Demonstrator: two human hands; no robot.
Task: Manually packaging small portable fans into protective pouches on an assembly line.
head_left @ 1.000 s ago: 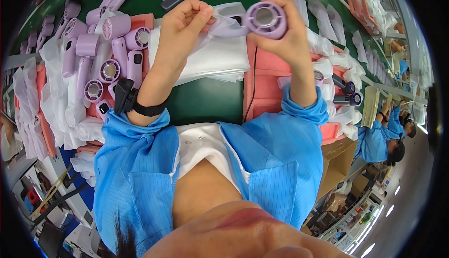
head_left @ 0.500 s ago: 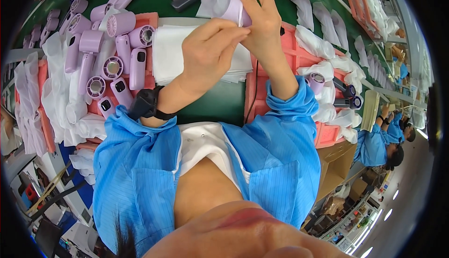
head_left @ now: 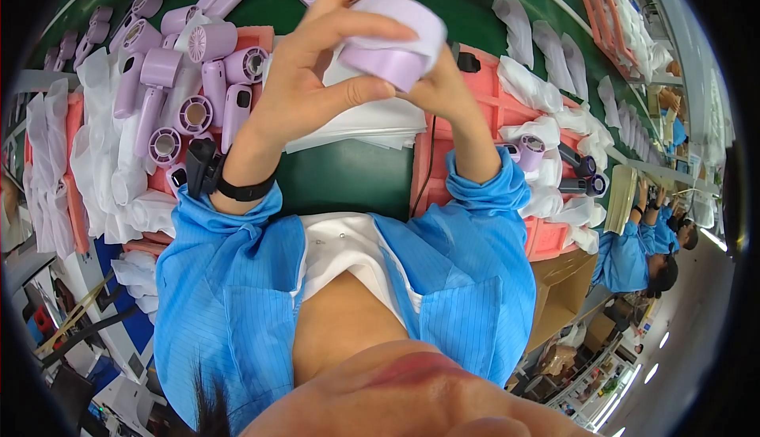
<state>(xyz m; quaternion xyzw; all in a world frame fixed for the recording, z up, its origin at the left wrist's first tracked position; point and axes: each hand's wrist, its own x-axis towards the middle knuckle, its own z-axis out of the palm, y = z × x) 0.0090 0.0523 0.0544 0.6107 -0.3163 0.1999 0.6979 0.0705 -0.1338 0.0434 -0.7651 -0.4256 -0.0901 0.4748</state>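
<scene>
A lilac handheld fan with a thin whitish translucent sleeve around part of it is held up in front of me, blurred a little by motion. My left hand wraps round its head, thumb below and fingers above. Behind the fan, my right hand grips it from the other side, its fingers mostly hidden. Beneath both hands lies a stack of white sheets or sleeves.
Several lilac fans crowd a pink tray at left, beside white sleeves. A pink tray at right holds wrapped fans and dark fans. More sleeves lie on the green table. Co-workers are far right.
The fan has come nearer and turned, its head now toward me. My left hand has gone from pinching at the sleeve's edge to wrapping round the fan; my right hand has shifted behind it.
</scene>
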